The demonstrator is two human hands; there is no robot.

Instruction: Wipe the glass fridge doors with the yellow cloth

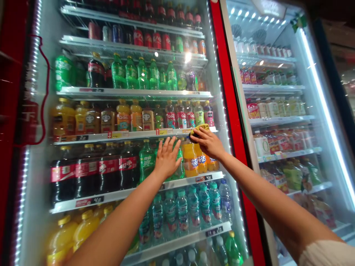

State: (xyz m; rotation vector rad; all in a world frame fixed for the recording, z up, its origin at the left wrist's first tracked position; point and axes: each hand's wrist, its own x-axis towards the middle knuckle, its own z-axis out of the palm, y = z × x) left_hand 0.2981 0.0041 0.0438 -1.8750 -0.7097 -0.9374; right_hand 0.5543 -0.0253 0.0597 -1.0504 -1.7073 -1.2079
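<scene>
My left hand (167, 158) lies with its fingers spread, apparently flat against the glass door (46, 177) of a lit drinks cooler. Green bottles (146, 159) stand on the shelf behind it. Higher and to the right, my right hand (208, 142) is closed on a yellow sponge (202, 126) with a dark underside, which seems pressed to the same glass. Behind this hand are orange soda bottles (191, 160) and the price strip (166, 132) of a shelf. Part of the sponge is hidden under my fingers.
A red frame (230, 74) edges the door on the right, and a dark red handle (46, 88) outline is at the left. Shelves inside hold cola bottles (87, 170), cans (138, 38) and water bottles (183, 210). A second lit cooler (280, 120) stands to the right.
</scene>
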